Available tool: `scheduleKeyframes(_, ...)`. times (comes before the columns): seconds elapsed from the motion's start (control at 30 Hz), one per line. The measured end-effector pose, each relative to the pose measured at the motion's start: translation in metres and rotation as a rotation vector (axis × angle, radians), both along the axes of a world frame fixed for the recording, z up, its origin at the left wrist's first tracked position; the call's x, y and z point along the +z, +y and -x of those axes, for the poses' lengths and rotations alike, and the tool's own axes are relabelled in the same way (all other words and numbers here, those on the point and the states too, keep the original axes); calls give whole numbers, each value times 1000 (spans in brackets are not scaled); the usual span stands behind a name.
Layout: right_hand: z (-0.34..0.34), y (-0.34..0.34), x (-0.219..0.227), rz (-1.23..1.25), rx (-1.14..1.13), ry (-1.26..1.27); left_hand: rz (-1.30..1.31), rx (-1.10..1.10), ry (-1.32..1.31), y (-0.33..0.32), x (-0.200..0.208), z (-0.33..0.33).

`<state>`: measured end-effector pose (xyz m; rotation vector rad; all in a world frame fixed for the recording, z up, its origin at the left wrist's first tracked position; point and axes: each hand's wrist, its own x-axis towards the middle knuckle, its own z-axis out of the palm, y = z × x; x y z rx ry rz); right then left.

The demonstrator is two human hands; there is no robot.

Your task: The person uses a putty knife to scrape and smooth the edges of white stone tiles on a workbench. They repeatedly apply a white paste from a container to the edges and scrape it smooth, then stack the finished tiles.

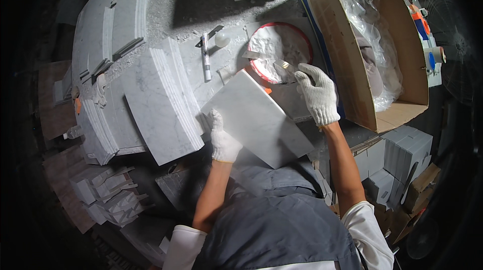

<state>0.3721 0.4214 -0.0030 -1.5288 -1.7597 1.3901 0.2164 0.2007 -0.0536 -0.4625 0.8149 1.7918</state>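
Observation:
A pale grey marble tile is tilted in front of me, with my left hand in a white knit glove closed on its left edge, thumb on top. My right hand, gloved the same way, pinches a putty knife. Its metal blade reaches over a round red-rimmed tub of white paste. The glove hides most of the knife's handle. The tile's far corner is close to the tub's near rim.
A stack of marble tiles stands left of my left hand, with more stacks beyond. A marker and a small whitish round object lie near the tub. At right is an open cardboard box holding clear plastic.

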Motion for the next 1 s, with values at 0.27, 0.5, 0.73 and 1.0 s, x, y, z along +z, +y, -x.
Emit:
scheduleKeyframes(0.27, 7, 7, -19, 140, 10, 72, -48, -3, -18, 5, -1, -2)
scheduleKeyframes(0.5, -3, 13, 5, 438, -85, 264, -54, -33, -14, 16, -6, -2)
scheduleKeyframes(0.73, 1, 0, 46, 357, -49, 318, -141, -71, 22, 29, -9, -5)
scheduleKeyframes(1.0, 7, 0, 55, 387, -112, 319, -81, -88, 52, 32, -21, -5)
